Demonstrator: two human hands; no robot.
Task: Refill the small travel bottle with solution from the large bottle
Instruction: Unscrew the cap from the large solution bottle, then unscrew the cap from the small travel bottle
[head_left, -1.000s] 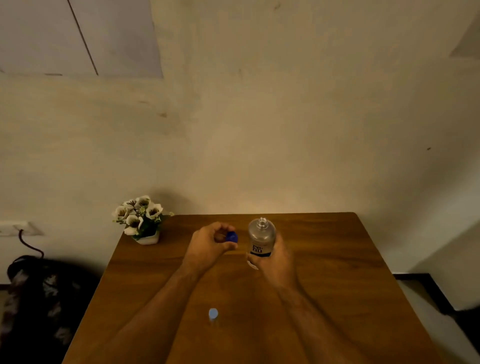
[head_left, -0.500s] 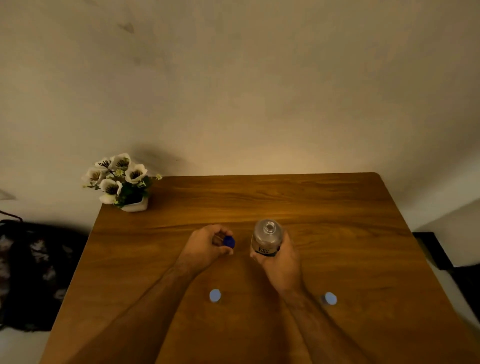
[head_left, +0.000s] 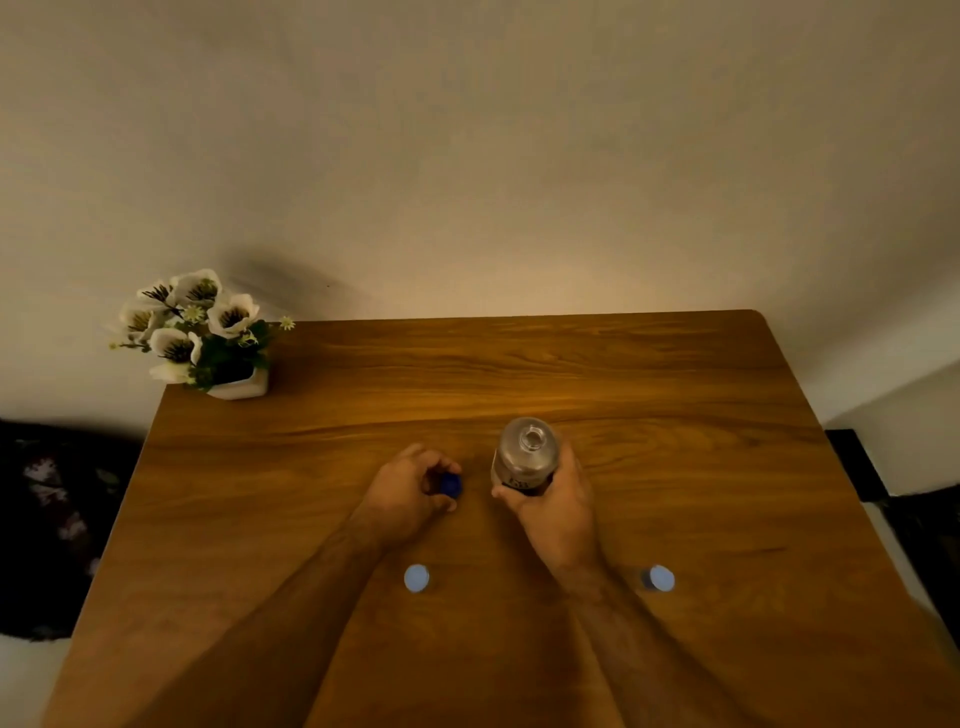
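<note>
The large clear bottle (head_left: 525, 454) stands upright and uncapped near the middle of the wooden table (head_left: 649, 405), and my right hand (head_left: 553, 501) grips its lower body. To its left, my left hand (head_left: 410, 493) pinches the dark blue cap (head_left: 450, 484) between curled fingers, just above the tabletop. Two small items with pale blue tops sit closer to me: one (head_left: 416, 578) between my forearms, the other (head_left: 657, 578) right of my right forearm. Which of them is the travel bottle I cannot tell.
A white pot of artificial flowers (head_left: 208, 338) stands at the table's far left corner. A plain wall runs behind the table. Dark patterned fabric (head_left: 57, 514) lies off the left edge and a dark object (head_left: 883, 483) off the right.
The view has tilted down, bringing the second pale blue item into sight. Both hands sit lower and nearer the tabletop, still holding the cap and the bottle.
</note>
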